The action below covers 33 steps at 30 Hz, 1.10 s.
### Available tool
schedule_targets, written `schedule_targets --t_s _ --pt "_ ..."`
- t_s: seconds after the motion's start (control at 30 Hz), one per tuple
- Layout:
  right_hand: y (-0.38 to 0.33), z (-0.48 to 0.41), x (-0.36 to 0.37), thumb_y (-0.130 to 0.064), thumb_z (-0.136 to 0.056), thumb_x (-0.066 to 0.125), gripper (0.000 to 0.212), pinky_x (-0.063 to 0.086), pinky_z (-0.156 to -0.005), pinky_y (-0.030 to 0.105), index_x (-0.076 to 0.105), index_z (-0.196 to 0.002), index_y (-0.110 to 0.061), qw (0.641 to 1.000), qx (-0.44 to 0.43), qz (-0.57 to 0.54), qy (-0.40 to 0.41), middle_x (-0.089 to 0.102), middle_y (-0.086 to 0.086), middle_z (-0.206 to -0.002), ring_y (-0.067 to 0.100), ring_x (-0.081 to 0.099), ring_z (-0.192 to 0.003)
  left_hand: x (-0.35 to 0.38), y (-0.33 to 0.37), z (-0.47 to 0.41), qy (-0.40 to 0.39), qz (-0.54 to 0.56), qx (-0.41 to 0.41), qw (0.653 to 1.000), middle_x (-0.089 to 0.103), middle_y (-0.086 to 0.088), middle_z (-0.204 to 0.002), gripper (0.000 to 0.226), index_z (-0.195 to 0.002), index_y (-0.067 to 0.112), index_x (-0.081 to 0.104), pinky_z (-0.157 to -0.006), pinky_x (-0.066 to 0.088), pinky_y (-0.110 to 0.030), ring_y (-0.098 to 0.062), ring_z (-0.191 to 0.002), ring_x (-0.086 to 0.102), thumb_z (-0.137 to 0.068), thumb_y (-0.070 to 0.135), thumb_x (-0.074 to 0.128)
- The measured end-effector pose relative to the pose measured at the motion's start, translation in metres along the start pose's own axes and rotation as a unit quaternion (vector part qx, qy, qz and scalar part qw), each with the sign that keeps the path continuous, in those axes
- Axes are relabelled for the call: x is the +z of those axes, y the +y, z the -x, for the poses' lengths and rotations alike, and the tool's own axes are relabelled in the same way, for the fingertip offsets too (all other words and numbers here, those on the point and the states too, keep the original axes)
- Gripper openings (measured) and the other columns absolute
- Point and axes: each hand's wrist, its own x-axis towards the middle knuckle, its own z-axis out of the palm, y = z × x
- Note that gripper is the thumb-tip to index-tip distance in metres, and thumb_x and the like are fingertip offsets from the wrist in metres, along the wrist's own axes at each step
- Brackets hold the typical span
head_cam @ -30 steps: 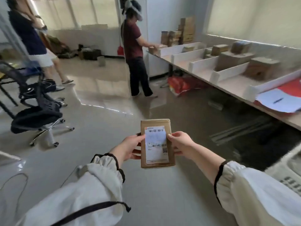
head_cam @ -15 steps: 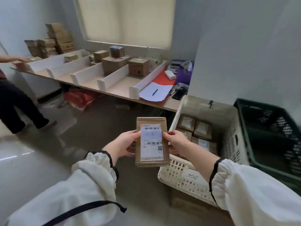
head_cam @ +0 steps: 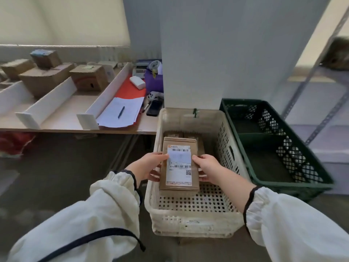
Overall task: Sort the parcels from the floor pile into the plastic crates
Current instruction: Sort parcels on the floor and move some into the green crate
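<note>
brown cardboard parcel [head_cam: 179, 165], label up, is held over the white plastic crate [head_cam: 190, 220]. we pinch its side edges with our left hand [head_cam: 149, 166] and right hand [head_cam: 207, 167]. more parcels [head_cam: 200, 146] lie inside; the green crate [head_cam: 279, 148] sits just beside.

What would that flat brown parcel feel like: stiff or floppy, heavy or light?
Probably stiff: the parcel shows no sag though the left hand and right hand grip only its sides. Likely light, as that side grip alone holds it over the white crate. Flat, so unlikely to roll.
</note>
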Motion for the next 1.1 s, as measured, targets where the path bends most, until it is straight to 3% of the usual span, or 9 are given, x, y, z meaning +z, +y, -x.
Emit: schedule_targets --t_s 0.1,0.23,0.37,0.5,0.63,0.8,0.87,1.0,1.1 --pt "-0.004 -0.030 -0.006 -0.032 -0.096 0.052 0.029 0.052 -0.079 0.038 0.054 -0.118 -0.013 0.999 0.022 0.006 0.028 0.066 0.006 -0.102 0.026 0.062 -0.092 0.008 0.008 -0.036 -0.030 -0.004 -0.019 0.999 0.058 -0.009 -0.114 0.038 -0.130 0.026 0.052 -0.076 0.056 -0.043 -0.033 -0.096 0.063 -0.095 0.038 0.054" --pt "0.001 -0.064 -0.021 -0.033 -0.096 0.052 0.020 0.053 -0.090 0.046 0.055 -0.104 -0.016 0.997 0.042 0.012 0.066 0.068 0.006 -0.094 0.027 0.066 -0.091 0.023 0.013 -0.083 -0.058 -0.023 -0.034 0.997 0.061 -0.005 -0.110 0.039 -0.130 0.028 0.053 -0.082 0.057 -0.043 -0.030 -0.092 0.065 -0.093 0.040 0.055" --pt "0.002 -0.081 -0.044 -0.033 -0.096 0.050 0.026 0.054 -0.083 0.040 0.056 -0.112 -0.013 0.994 0.063 0.001 0.093 0.068 0.008 -0.095 0.024 0.065 -0.084 0.046 0.029 -0.111 -0.080 -0.045 -0.043 0.995 0.062 -0.005 -0.111 0.038 -0.127 0.029 0.053 -0.090 0.053 -0.048 -0.031 -0.098 0.063 -0.091 0.040 0.059" --pt "-0.015 -0.098 -0.078 -0.033 -0.097 0.049 0.027 0.054 -0.075 0.035 0.056 -0.113 -0.013 0.990 0.060 -0.014 0.125 0.067 0.005 -0.091 0.021 0.063 -0.079 0.074 0.065 -0.135 -0.089 -0.062 -0.026 0.994 0.065 -0.009 -0.107 0.040 -0.130 0.028 0.053 -0.084 0.056 -0.048 -0.031 -0.094 0.065 -0.091 0.039 0.059" --pt "-0.048 -0.113 -0.137 -0.031 -0.098 0.048 0.025 0.046 -0.059 0.029 0.053 -0.113 -0.013 0.989 0.049 -0.017 0.141 0.061 0.004 -0.081 0.019 0.057 -0.067 0.114 0.120 -0.153 -0.106 -0.058 0.013 0.993 0.067 -0.006 -0.094 0.030 -0.122 0.025 0.056 -0.079 0.057 -0.043 -0.026 -0.082 0.067 -0.093 0.033 0.058" --pt "-0.093 -0.141 -0.249 -0.033 -0.094 0.053 0.034 0.050 -0.079 0.039 0.051 -0.121 -0.012 0.987 0.013 -0.009 0.158 0.065 0.010 -0.103 0.026 0.062 -0.088 0.198 0.197 -0.183 -0.105 -0.061 0.058 0.991 0.068 -0.008 -0.105 0.033 -0.123 0.025 0.055 -0.090 0.053 -0.048 -0.029 -0.096 0.065 -0.092 0.036 0.059" --pt "-0.096 -0.150 -0.293 -0.034 -0.093 0.055 0.036 0.051 -0.080 0.039 0.052 -0.122 -0.014 0.986 0.034 0.000 0.165 0.065 0.012 -0.106 0.027 0.062 -0.091 0.242 0.210 -0.194 -0.108 -0.062 0.048 0.991 0.065 -0.008 -0.112 0.037 -0.126 0.024 0.053 -0.090 0.052 -0.048 -0.031 -0.099 0.064 -0.092 0.036 0.059" --pt "-0.081 -0.167 -0.357 -0.029 -0.095 0.053 0.026 0.049 -0.066 0.034 0.052 -0.116 -0.014 0.982 0.098 0.043 0.153 0.064 0.008 -0.092 0.022 0.060 -0.078 0.315 0.204 -0.214 -0.123 -0.045 -0.017 0.991 0.062 -0.005 -0.111 0.033 -0.125 0.022 0.050 -0.092 0.048 -0.050 -0.030 -0.100 0.060 -0.094 0.033 0.056" --pt "-0.062 -0.188 -0.380 -0.029 -0.096 0.052 0.024 0.051 -0.072 0.037 0.053 -0.114 -0.013 0.982 0.126 0.065 0.122 0.064 0.008 -0.096 0.023 0.061 -0.083 0.346 0.191 -0.228 -0.096 -0.047 -0.043 0.993 0.064 -0.004 -0.113 0.032 -0.124 0.021 0.052 -0.091 0.047 -0.049 -0.030 -0.104 0.060 -0.094 0.035 0.055"
